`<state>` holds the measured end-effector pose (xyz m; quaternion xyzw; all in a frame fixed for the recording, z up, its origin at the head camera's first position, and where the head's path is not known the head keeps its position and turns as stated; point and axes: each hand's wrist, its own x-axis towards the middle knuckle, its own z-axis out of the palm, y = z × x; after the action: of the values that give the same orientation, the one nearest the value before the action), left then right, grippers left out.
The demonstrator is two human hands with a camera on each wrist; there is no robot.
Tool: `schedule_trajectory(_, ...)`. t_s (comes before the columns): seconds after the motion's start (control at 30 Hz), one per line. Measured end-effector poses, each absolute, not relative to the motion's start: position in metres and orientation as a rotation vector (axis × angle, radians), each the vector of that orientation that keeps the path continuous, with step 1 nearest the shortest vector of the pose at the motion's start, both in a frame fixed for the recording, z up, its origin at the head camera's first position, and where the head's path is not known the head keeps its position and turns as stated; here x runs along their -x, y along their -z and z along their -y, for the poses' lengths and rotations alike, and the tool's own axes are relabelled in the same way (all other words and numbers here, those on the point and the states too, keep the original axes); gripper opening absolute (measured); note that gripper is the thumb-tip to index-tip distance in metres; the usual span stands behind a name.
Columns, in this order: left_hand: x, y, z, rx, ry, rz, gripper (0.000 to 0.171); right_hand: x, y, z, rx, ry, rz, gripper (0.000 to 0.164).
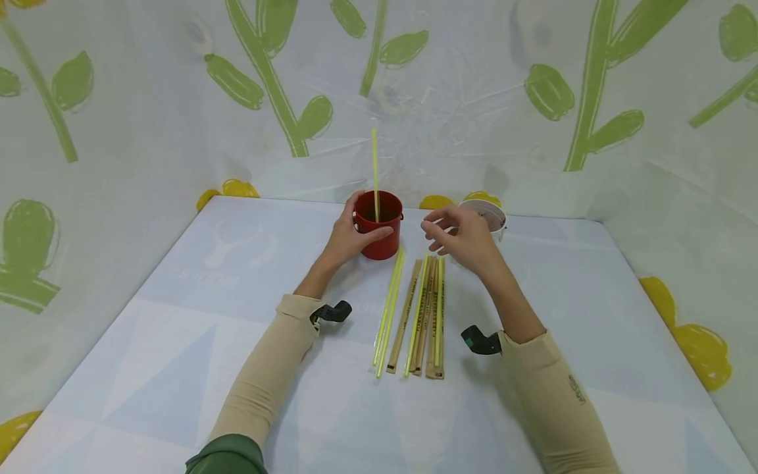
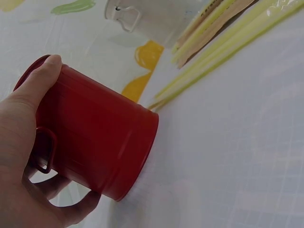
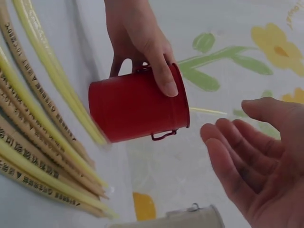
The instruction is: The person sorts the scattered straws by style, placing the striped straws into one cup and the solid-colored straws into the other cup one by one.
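Note:
My left hand (image 1: pixel 343 238) grips a small red bucket (image 1: pixel 381 249) at the back of the table, thumb across its near side and fingers around the far side. One thin yellow straw (image 1: pixel 374 158) stands upright in the bucket, rising well above the rim. To the right, my right hand (image 1: pixel 468 242) hovers in the air with fingers loosely bent and nothing between them. In the right wrist view its palm (image 3: pixel 266 190) faces the bucket's mouth, apart from it. Below both hands lie yellow straws (image 1: pixel 389 309) and brown paper-wrapped sticks (image 1: pixel 408 316) with printed text.
A white bucket (image 3: pixel 180 220) stands behind my right hand, partly hidden by it. The straws and wrapped sticks lie side by side, pointing toward the back of the table (image 1: pixel 237 368). A curtain (image 1: pixel 450 125) with green leaf and yellow flower prints hangs around the table.

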<state>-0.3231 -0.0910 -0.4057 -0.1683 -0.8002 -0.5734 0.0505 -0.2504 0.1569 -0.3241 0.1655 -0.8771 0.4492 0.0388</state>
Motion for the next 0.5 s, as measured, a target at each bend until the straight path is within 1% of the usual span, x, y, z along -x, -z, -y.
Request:
schedule_trajectory(0.33,0.325,0.410,0.092,0.498,1.724,2.434,0.092,0.252,0.336,-0.162,-0.409,-1.248,2.999,0.038)
schedule_trajectory(0.5,0.326,0.409,0.091,0.504,1.708,2.438,0.091,0.255,0.343,-0.164,-0.314,-1.174,3.147,0.041)
